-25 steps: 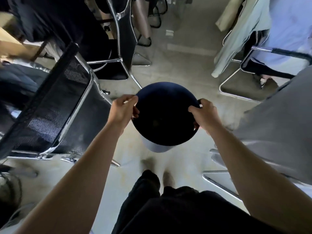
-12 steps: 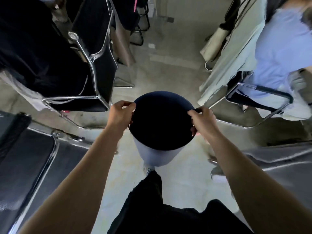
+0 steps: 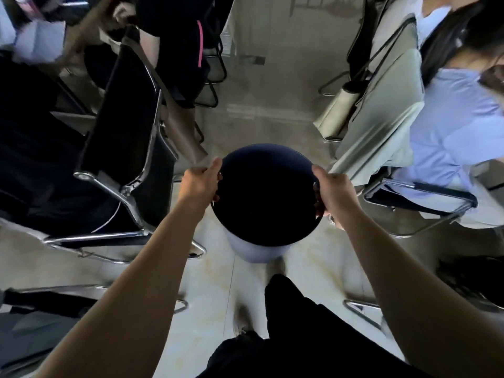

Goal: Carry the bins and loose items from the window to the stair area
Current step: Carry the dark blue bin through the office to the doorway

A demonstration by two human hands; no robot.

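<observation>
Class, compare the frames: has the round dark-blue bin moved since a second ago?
Yes. The round dark-blue bin has travelled forward and is now level with the chrome-framed black chair that stood ahead.

No writing can be read anywhere from here. The bin [image 3: 253, 253] shows a plain wall, with no legible label or mark on it. A white sheet [image 3: 38, 42] at the far left may carry print, but it is too blurred to tell.
</observation>
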